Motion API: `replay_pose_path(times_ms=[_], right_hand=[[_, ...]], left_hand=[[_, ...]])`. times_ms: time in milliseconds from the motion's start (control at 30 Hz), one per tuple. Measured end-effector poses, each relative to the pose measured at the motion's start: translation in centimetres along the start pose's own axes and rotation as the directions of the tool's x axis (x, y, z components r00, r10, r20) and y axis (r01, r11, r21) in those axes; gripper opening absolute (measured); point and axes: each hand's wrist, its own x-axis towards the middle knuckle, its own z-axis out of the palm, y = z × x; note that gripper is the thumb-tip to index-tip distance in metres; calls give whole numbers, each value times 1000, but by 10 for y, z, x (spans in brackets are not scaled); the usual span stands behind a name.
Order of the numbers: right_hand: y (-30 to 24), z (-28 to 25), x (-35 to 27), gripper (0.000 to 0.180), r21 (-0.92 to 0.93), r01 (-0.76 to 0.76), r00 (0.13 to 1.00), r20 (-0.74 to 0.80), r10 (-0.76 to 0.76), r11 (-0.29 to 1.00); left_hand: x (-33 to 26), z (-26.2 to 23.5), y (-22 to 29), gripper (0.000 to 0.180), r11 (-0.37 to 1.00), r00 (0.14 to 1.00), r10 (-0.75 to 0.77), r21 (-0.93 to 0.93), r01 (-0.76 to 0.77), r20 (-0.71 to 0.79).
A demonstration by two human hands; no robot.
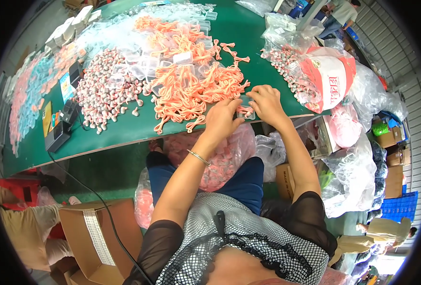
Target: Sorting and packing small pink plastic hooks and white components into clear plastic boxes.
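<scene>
On green table (125, 133), cluttered packing room

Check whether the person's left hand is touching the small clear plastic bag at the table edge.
Touching. In the head view, the left hand and right hand both pinch the small clear bag between their fingertips, with no gap visible, beside the pile of orange cords.

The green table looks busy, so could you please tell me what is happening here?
A seated person works at the near edge of the green table. Both hands, the left hand and the right hand, meet on a small clear packet with an orange cord piece in it. Beside them lies a heap of orange cords, farther left a pile of small pink-and-white pieces. A bag of filled packets rests in the person's lap.
</scene>
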Motion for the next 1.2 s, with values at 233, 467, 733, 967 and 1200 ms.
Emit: replay_pose_path(times_ms=[233, 467, 733, 967, 1200], right_hand=[[-7, -3, -1, 23, 215, -130, 992, 20, 128, 968], [-27, -6, -20, 16, 322, -60, 977, -175, 121, 945], [-40, -2, -38, 15, 287, -46, 962, -247, 120, 957], [-44, -2, -41, 14, 285, -43, 952, -278, 125, 958], [-46, 2, -44, 16, 273, -33, 948, -296, 117, 961]], left_hand=[[2, 0, 3, 64, 999, 999, -12, -44, 10, -50], [-1, 7, -3, 63, 999, 997, -41, -28, 39, -64], [-2, 4, 6, 31, 995, 992, -66, 70, 74, -110], [-3, 12, 7, 16, 990, 969, -136, 17, 142, -204], [1, 16, 11, 16, 974, 946, -222, -8, 227, -237]])
